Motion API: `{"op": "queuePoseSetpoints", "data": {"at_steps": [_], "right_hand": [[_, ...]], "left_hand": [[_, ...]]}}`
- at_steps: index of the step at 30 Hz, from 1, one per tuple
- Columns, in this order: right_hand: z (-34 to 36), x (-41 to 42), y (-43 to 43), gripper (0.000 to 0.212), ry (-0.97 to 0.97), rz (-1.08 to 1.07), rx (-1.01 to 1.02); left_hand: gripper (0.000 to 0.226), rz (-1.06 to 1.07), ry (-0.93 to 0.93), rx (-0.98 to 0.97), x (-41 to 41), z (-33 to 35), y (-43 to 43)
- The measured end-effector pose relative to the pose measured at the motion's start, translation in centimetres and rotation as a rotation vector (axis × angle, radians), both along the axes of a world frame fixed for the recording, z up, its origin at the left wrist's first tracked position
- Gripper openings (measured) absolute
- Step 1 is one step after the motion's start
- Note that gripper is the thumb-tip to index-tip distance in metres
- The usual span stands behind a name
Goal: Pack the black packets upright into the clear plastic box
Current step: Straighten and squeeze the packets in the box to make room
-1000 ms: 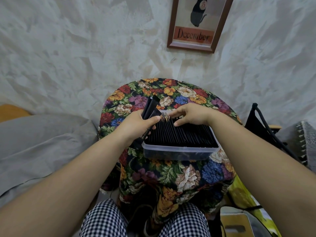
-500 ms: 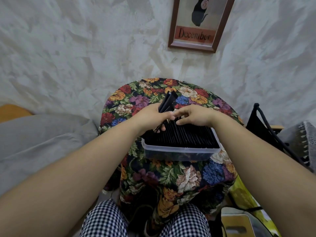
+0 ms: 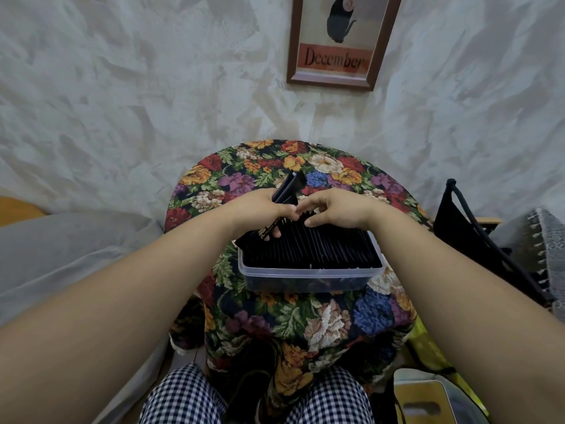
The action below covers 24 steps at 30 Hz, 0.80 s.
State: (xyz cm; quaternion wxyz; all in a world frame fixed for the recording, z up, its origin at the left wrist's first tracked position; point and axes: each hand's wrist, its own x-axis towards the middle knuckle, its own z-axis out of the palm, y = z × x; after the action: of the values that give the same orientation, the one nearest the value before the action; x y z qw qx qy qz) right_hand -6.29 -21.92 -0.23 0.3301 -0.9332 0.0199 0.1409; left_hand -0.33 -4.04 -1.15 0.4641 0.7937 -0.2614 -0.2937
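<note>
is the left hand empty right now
No, the left hand grips a small bunch of black packets slanted over the left end of the clear plastic box.

Left grip [image 3: 260, 209] closed; right grip [image 3: 336, 209] relaxed

Black packets [image 3: 308, 249], clear box [image 3: 305, 278] — multicoloured floral tablecloth [image 3: 324, 319], black-and-white checked trousers [image 3: 183, 396].

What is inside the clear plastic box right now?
Upright black packets fill the clear plastic box. The left hand and right hand cover its far end; packets hide its bottom.
</note>
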Motion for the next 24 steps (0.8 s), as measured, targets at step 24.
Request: {"op": "queuePoseSetpoints", "data": {"at_steps": [24], "right_hand": [[0.03, -0.14, 0.31, 0.043, -0.075, -0.008, -0.071]], "left_hand": [[0.025, 0.065, 0.085, -0.041, -0.34, 0.33, 0.73]]}}
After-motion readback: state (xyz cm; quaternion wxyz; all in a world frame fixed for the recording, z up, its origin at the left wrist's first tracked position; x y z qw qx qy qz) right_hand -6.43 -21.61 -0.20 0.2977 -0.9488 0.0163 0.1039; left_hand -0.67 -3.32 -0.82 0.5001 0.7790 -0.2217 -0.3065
